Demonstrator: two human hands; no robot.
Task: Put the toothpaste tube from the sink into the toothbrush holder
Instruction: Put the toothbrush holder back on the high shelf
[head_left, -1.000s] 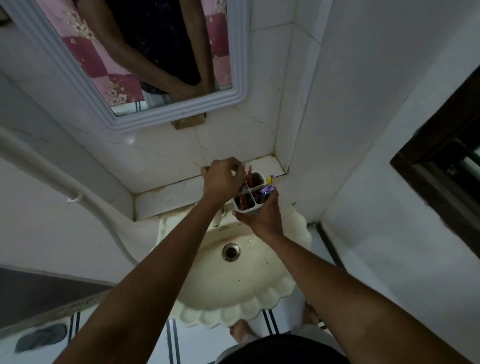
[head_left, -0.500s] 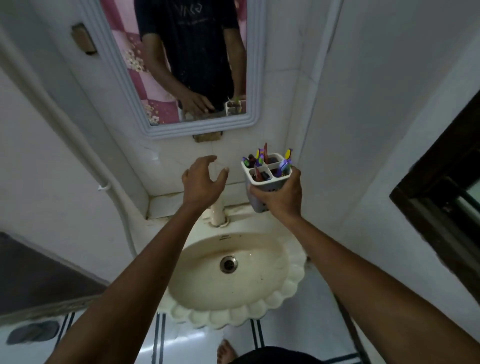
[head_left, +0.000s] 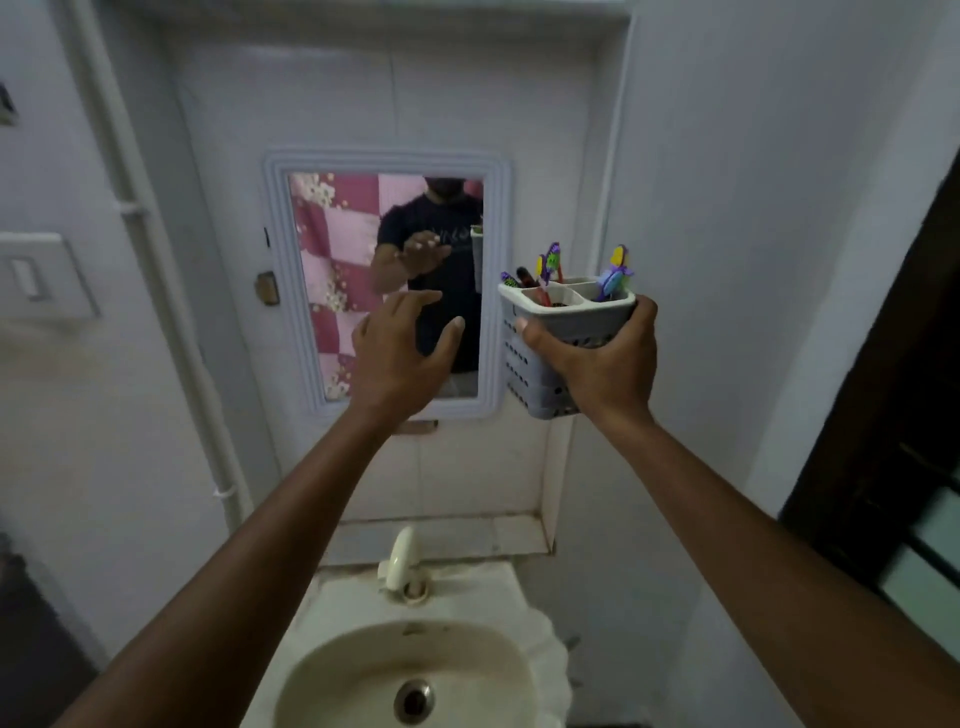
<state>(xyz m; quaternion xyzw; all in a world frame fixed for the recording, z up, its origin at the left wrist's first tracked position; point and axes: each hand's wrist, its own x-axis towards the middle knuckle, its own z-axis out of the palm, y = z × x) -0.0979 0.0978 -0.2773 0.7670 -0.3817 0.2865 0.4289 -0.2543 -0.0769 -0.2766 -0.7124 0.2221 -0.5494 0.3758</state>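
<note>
My right hand (head_left: 602, 364) grips a grey perforated toothbrush holder (head_left: 535, 379) and holds it up beside the mirror (head_left: 384, 286), at its right edge. The holder has several white compartments; colourful toothbrushes (head_left: 613, 275) stand in them, and a red thing (head_left: 543, 296) pokes out of the left front one. I cannot tell whether that is the toothpaste tube. My left hand (head_left: 400, 353) hovers in front of the mirror with fingers spread, holding nothing, a short way left of the holder. The cream sink (head_left: 415, 670) lies below with nothing in its bowl.
A cream tap (head_left: 400, 561) stands at the back of the sink under a tiled ledge (head_left: 441, 535). A white pipe (head_left: 156, 260) runs down the left wall beside a switch plate (head_left: 36, 275). A dark door frame (head_left: 883, 415) is at the right.
My right hand has lifted the holder from just above the sink to mirror height. My left hand let go of the holder, opened and rose with it. The view has tilted up.
</note>
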